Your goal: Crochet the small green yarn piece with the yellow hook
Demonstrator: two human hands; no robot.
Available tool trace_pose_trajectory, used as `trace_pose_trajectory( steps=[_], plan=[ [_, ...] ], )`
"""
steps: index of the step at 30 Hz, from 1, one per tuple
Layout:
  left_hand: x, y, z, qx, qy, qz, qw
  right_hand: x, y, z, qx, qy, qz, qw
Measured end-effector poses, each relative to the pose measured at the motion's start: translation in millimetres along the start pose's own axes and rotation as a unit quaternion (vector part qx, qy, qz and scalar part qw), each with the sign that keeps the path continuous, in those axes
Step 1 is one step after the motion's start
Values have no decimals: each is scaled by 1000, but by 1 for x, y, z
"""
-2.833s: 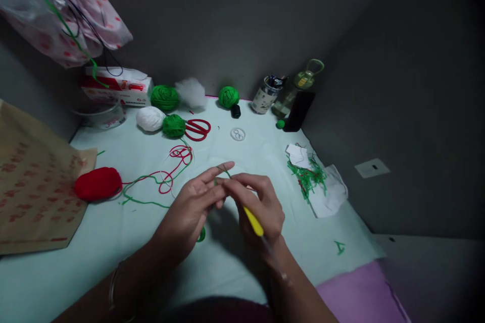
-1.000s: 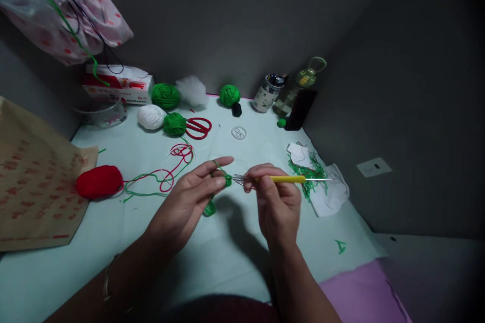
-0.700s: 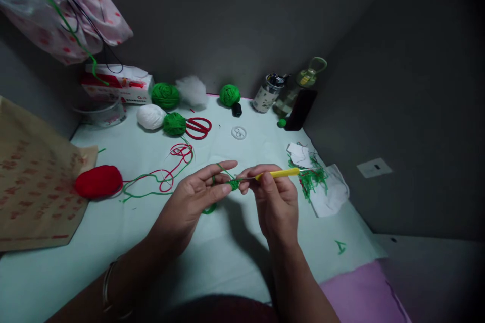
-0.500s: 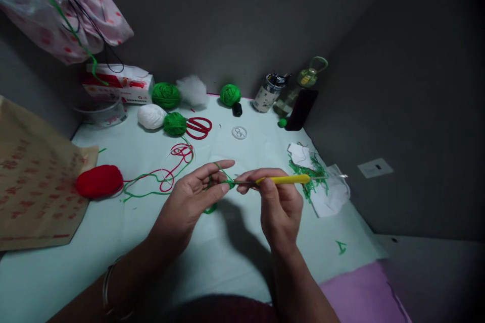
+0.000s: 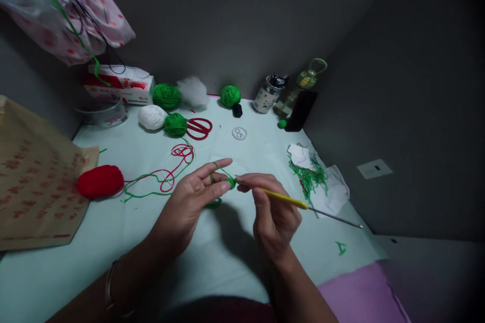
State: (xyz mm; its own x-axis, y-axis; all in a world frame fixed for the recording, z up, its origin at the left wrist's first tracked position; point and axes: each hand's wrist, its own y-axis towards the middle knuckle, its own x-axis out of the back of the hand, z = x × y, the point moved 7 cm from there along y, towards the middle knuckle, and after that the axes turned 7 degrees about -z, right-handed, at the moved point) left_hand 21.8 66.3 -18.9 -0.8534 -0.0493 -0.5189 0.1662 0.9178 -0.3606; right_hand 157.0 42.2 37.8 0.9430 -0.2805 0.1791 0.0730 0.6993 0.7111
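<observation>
My left hand [image 5: 189,202] pinches a small green crochet piece [image 5: 230,182], with green yarn looped over its stretched forefinger. My right hand [image 5: 271,212] is closed on a crochet hook [image 5: 295,203] with a yellow handle. The hook's tip meets the green piece, and its metal tail points right and down. A small green bit [image 5: 214,204] hangs just below my left fingers. Green and red yarn strands [image 5: 166,179] trail left across the table toward a red yarn ball [image 5: 100,181].
The pale table [image 5: 227,262] carries green yarn balls [image 5: 175,124], a white ball [image 5: 151,117], red scissors [image 5: 199,127], a tin of pens [image 5: 265,95], a bottle [image 5: 299,86] and a dark phone [image 5: 299,111] at the back. Green yarn scraps [image 5: 308,176] lie right. Brown paper [image 5: 34,186] lies left.
My right hand has turned the hook: its handle pointed level to the right, and now it slants down to the right with the tip in the green piece. My left hand stays put.
</observation>
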Motion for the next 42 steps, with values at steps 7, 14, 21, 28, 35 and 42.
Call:
trace_pose_trajectory(
  steps=[7,14,21,28,35,42],
  plan=[
    [7,2,-7,-29,18,-25,999,2,-1,-8,-108,71,-15,992],
    [6,1,-8,-30,17,-19,999,0,-1,-15,-163,169,-35,971],
    [6,1,-13,-72,63,-34,995,0,4,-5,-83,107,12,991],
    [6,-5,-26,-156,189,-65,967,-1,5,4,-6,45,37,998],
    [7,-5,-30,-164,203,-57,964,1,7,-2,-41,80,43,995],
    [8,-5,-31,-179,234,-65,953,-2,4,6,18,25,51,998]
  ],
)
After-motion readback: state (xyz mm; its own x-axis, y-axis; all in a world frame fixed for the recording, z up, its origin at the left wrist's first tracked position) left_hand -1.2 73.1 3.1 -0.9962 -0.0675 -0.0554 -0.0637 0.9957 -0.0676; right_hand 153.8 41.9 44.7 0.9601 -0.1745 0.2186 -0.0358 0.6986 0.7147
